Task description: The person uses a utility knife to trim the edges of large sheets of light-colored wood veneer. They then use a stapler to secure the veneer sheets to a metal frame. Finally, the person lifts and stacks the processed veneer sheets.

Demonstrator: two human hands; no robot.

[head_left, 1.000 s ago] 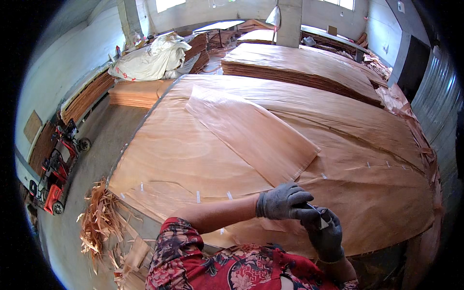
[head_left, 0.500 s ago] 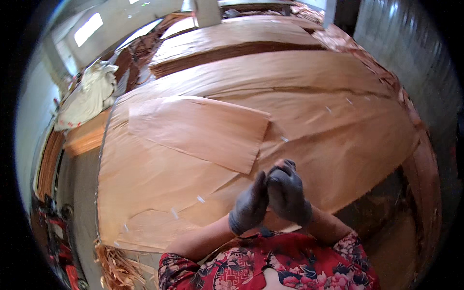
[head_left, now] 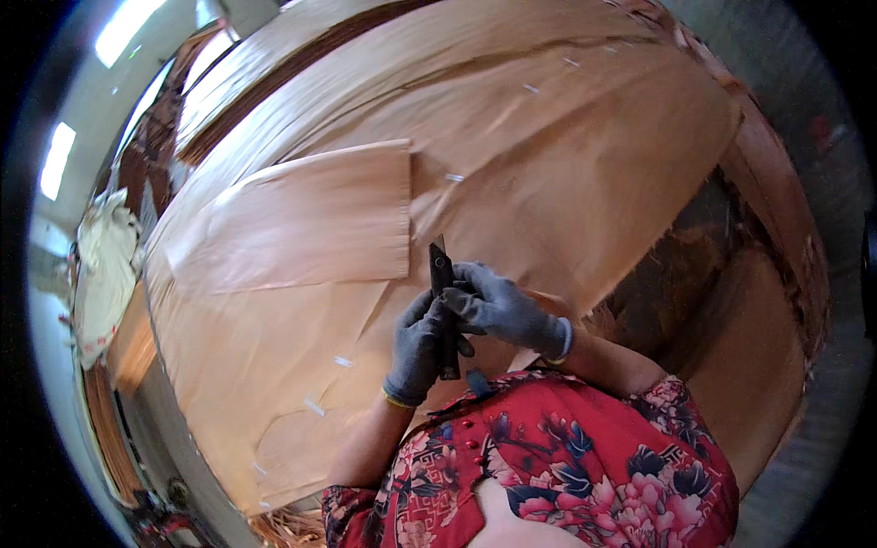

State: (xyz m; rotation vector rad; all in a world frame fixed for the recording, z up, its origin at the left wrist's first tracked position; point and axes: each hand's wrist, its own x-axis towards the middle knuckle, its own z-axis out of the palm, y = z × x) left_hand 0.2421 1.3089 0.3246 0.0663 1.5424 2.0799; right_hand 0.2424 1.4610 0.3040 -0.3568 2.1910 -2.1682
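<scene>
Upright before my chest is a black utility knife (head_left: 440, 265), its short blade showing at the top end. My left hand (head_left: 418, 352), in a grey glove, is closed round the lower part of the handle. From the other side my gloved right hand (head_left: 502, 310) pinches the knife's middle, fingers bent against it. Beneath both hands spreads a large stack topped with thin tan wood veneer (head_left: 566, 201). A smaller rectangular veneer piece (head_left: 320, 224) lies flat on it, beyond and left of the knife. Short white tape strips (head_left: 343, 362) dot the large sheet.
Another veneer stack (head_left: 247, 68) stands at the far left. A whitish cloth or sack (head_left: 105, 274) lies beside the left edge. Torn veneer scraps (head_left: 292, 522) hang at the near left, and more veneer (head_left: 758, 365) lies at right past a dark gap.
My hands, pressed together before, are now around the utility knife, whose blade end shows plainly. The view has turned and tilted, shifting the stack and the smaller piece leftward.
</scene>
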